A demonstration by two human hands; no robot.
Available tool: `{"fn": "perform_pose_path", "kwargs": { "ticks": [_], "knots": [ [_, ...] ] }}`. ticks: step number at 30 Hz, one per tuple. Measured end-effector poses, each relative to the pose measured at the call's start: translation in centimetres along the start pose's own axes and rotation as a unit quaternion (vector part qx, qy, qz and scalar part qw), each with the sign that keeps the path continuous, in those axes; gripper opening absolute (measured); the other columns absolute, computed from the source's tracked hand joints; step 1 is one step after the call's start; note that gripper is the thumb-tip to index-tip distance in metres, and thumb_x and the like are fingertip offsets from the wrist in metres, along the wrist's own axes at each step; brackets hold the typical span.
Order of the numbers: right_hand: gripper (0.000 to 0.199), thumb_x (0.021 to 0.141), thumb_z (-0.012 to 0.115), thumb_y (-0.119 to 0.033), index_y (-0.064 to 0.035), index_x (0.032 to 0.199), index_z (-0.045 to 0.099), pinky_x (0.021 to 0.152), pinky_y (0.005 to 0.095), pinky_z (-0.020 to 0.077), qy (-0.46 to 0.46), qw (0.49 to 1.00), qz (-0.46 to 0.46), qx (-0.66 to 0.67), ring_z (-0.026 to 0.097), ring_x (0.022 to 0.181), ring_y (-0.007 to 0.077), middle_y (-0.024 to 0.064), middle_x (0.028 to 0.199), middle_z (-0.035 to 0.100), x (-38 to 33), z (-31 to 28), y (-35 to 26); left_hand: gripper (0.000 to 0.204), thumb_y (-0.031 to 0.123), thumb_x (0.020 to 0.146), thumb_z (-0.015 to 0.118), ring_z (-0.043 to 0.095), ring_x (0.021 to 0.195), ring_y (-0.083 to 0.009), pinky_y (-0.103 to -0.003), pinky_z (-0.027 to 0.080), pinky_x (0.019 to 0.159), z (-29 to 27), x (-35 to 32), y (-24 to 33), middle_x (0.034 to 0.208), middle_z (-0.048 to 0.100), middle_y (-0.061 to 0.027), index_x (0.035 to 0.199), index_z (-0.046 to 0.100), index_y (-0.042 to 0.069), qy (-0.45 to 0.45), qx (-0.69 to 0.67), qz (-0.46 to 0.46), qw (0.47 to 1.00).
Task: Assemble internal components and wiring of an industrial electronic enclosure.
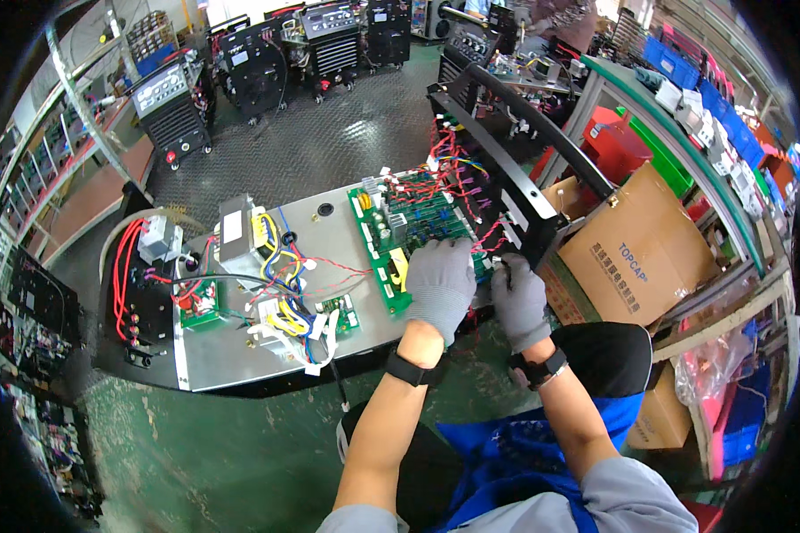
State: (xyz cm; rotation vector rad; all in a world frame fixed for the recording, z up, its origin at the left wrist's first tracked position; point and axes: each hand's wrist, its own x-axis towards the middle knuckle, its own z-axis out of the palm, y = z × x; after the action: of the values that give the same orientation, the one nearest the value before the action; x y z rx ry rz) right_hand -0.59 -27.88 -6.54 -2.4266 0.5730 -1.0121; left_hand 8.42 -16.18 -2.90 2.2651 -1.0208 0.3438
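L hand [442, 280] over green PCB [428, 222] — part-covered, R hand [518, 300] curled, grip unclear

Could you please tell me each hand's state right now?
Left hand: partly curled over the board; any grip cannot be told.
Right hand: partly curled beside the board; any grip cannot be told.

It's a busy silvery metal plate [213, 364]: large green circuit board [422, 222] sitting at two o'clock, grey boxy component [234, 244] up at ten, small green board [344, 318] at six, yellow-wired component [289, 319] around seven!
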Motion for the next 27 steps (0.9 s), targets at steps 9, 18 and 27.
{"fn": "perform_pose_path", "kwargs": {
  "ticks": [9, 18, 27],
  "knots": [
    [0.018, 0.087, 0.056, -0.015, -0.0046, 0.101, 0.057, 0.058, 0.0448, 0.0479, -0.055, 0.998, -0.005, -0.036, 0.063, 0.066, 0.0381, 0.0209, 0.07, 0.062, 0.5, -0.3, -0.3, 0.019, 0.011, 0.072, 0.065, 0.061, 0.081, -0.0284, -0.041, 0.047, 0.07, 0.6, -0.1, -0.4, 0.08, 0.063, -0.0102, 0.09, 0.062, 0.009, 0.02, 0.011, 0.004, 1.0],
    [0.016, 0.088, 0.053, -0.019, -0.0049, 0.097, 0.054, 0.055, 0.0493, 0.0482, -0.065, 0.992, -0.032, -0.104, 0.061, 0.061, 0.0395, 0.0205, 0.065, 0.061, 1.1, 0.3, -0.1, 0.018, 0.013, 0.069, 0.068, 0.061, 0.08, -0.0271, -0.04, 0.046, 0.07, 1.0, 0.2, -0.3, 0.081, 0.063, -0.0095, 0.086, 0.062, 0.009, 0.01, 0.037, -0.001, 0.999],
    [0.018, 0.085, 0.056, -0.018, -0.0055, 0.098, 0.055, 0.054, 0.0488, 0.0478, -0.113, 0.975, -0.056, -0.182, 0.061, 0.061, 0.0383, 0.019, 0.065, 0.061, 2.0, 0.8, -0.8, 0.018, 0.011, 0.068, 0.067, 0.06, 0.081, -0.0282, -0.04, 0.046, 0.072, 0.9, 0.1, -0.2, 0.082, 0.063, -0.0096, 0.086, 0.062, 0.009, 0.024, 0.033, 0.008, 0.999]
  ]
}}
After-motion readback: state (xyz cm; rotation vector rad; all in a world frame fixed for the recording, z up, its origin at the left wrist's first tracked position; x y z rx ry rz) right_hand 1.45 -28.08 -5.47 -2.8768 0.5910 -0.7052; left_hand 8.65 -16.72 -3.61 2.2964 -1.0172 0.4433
